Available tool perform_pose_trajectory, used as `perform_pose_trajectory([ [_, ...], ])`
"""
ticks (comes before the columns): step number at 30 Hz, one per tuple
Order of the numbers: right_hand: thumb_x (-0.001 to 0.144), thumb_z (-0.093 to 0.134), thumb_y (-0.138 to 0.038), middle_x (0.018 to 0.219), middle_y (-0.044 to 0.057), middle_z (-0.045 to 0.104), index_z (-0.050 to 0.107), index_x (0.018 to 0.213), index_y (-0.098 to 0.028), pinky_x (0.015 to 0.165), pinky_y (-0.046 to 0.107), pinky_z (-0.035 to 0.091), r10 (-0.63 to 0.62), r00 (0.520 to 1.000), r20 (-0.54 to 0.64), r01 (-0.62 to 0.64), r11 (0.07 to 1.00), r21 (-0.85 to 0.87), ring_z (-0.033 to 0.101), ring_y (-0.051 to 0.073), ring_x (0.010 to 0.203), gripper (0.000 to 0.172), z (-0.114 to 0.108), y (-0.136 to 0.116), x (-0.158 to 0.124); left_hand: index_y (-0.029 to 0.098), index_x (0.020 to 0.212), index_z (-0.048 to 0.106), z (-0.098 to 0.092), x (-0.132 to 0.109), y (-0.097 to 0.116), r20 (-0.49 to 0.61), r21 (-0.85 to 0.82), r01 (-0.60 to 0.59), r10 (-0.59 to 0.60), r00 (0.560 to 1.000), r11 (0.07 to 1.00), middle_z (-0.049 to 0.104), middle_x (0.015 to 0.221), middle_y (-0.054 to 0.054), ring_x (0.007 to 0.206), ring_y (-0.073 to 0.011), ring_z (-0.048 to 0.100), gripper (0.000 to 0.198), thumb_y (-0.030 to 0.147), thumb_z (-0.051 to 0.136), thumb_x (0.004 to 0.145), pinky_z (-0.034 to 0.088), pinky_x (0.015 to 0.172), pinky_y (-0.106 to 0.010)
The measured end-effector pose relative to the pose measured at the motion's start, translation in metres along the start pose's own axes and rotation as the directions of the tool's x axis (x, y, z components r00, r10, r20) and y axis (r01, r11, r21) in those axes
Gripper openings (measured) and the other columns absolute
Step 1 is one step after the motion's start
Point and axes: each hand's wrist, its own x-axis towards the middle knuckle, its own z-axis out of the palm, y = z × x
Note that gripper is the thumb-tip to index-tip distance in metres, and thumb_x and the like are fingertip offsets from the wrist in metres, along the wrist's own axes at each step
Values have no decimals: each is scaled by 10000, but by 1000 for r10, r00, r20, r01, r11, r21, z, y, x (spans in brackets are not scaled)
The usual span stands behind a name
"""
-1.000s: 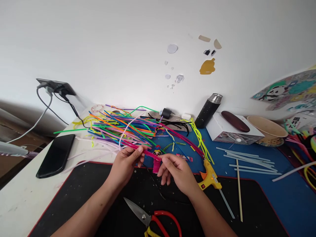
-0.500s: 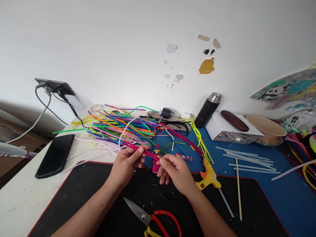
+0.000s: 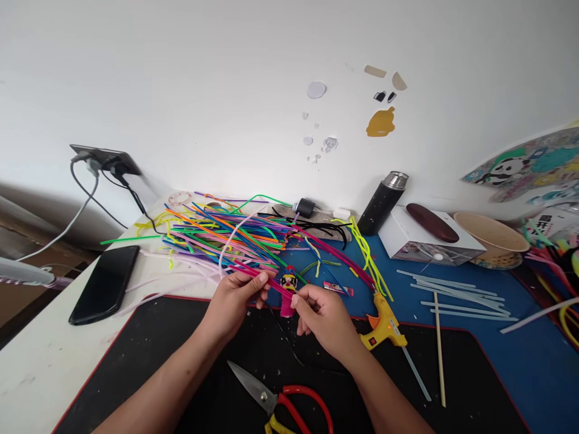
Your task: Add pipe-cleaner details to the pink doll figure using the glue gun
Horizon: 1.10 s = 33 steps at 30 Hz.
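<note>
Between my two hands stretch magenta pipe cleaners [image 3: 279,288], lying side by side above the black mat. My left hand [image 3: 239,298] pinches them with thumb and fingers, and their left ends stick out past it. At the right ends, my right hand [image 3: 323,310] grips them between thumb and curled fingers. Just behind them lies a small figure [image 3: 288,283] with a painted-looking face and a magenta fuzzy body. Below my hands, open-bladed scissors [image 3: 266,395] with red and yellow handles rest on the mat [image 3: 190,386].
A heap of coloured pipe cleaners [image 3: 226,232] covers the back left. A yellow glue gun [image 3: 383,325] lies right of my right hand, near glue sticks [image 3: 461,295] and a wooden stick [image 3: 439,355]. A phone [image 3: 105,283] lies left; a black flask [image 3: 383,204] stands by the wall.
The right ends of the pipe cleaners and my right hand have shifted slightly, showing more of the small figure. Both hands keep their hold. The whole view has moved a little.
</note>
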Motion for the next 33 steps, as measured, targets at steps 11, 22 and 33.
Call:
perform_pose_trajectory([
  [11,983,591,-537,755,32,731,690,999,-186,473,225,464,-12,1000,-29,15,992,122,668,136,531,365,-3,0,2,114,758,838,-1,3,-5,1,-177,62,-63,998,982,697,688,-53,561,-92,546,329,395,974,656,407,466,-195],
  [22,982,617,-422,768,21,737,721,1178,-192,558,266,533,-89,996,-10,89,996,-11,670,144,560,320,5,5,0,107,797,851,12,-5,-7,25,-178,111,-108,994,978,695,647,-53,548,-107,560,412,431,998,590,417,467,-211],
  [33,1019,566,-424,731,13,713,754,1048,-205,566,262,528,-72,997,41,75,994,-78,665,146,573,291,-3,-2,-1,110,872,837,5,0,2,46,-241,108,-100,994,964,649,623,-14,534,-87,537,379,365,988,635,365,446,-184],
])
